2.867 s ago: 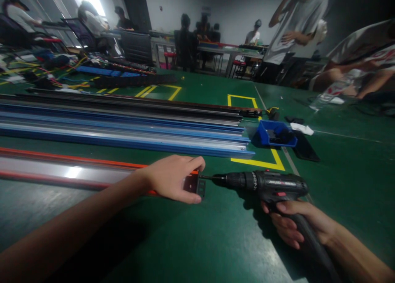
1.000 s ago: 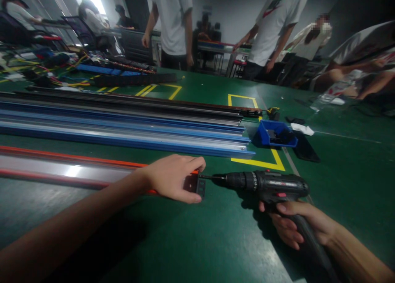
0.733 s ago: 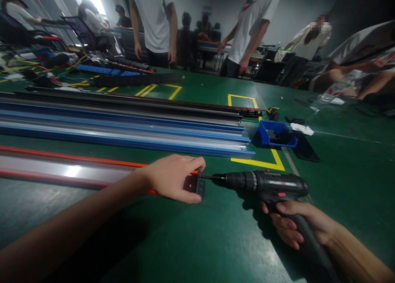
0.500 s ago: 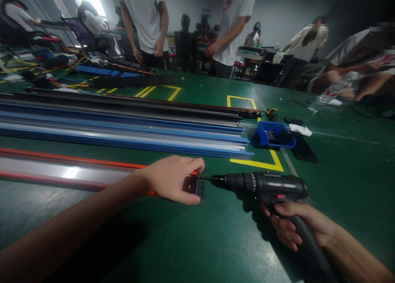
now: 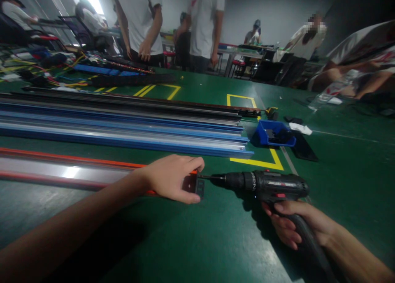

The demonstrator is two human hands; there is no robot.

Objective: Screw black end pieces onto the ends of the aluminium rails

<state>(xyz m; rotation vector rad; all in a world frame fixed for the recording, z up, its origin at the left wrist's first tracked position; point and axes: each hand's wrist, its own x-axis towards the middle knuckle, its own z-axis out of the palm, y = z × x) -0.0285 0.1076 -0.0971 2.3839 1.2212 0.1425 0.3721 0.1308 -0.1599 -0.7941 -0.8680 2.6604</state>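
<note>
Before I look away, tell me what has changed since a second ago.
Beyond the table, two people in white shirts have moved toward the picture's left. A small bright spot now shows on the drill. Nothing was taken or let go: the left hand stays on the orange-edged rail, the right hand on the drill.

The left forearm is showing bare, looking long and slim and tapering smoothly toward a narrow wrist. The left grip is appearing as a bare hand with slender fingers and a rounded thumb tip. At the near right, a shorter stretch of bare right forearm is showing. The right grip is also appearing bare; its nails are seeming short, though blur is leaving that uncertain.
</note>
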